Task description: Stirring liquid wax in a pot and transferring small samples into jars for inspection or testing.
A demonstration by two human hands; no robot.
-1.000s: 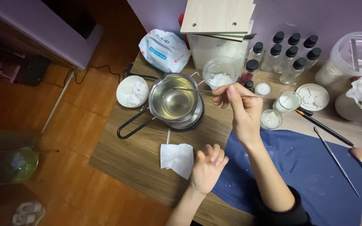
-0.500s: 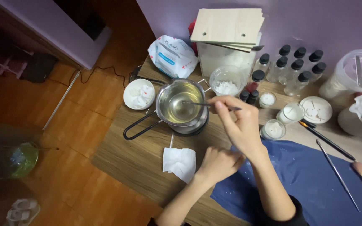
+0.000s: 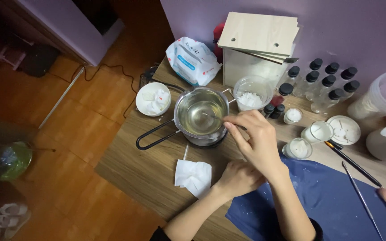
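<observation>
My right hand [image 3: 258,140] pinches a thin metal stirrer [image 3: 211,116] whose tip dips into the clear yellowish liquid in a small steel pot [image 3: 180,120]. The pot has a long black loop handle and sits on a small burner on the wooden table [image 3: 148,165]. Just below my right hand, my left hand [image 3: 239,178] rests on the table with fingers curled in. It lies between a crumpled white tissue [image 3: 194,177] and the edge of a blue cloth [image 3: 331,205].
Behind the pot are a glass bowl of white flakes [image 3: 252,91], a white bowl [image 3: 153,98], a wipes pack [image 3: 193,60] and a wooden box [image 3: 258,40]. Dark-capped bottles [image 3: 327,82], small jars of white wax [image 3: 299,148] and brushes [image 3: 358,196] crowd the right. Floor lies left.
My right hand came down from above the glass bowl to the pot and put the stirrer into the liquid. My left hand's spread fingers curled in beneath it.
</observation>
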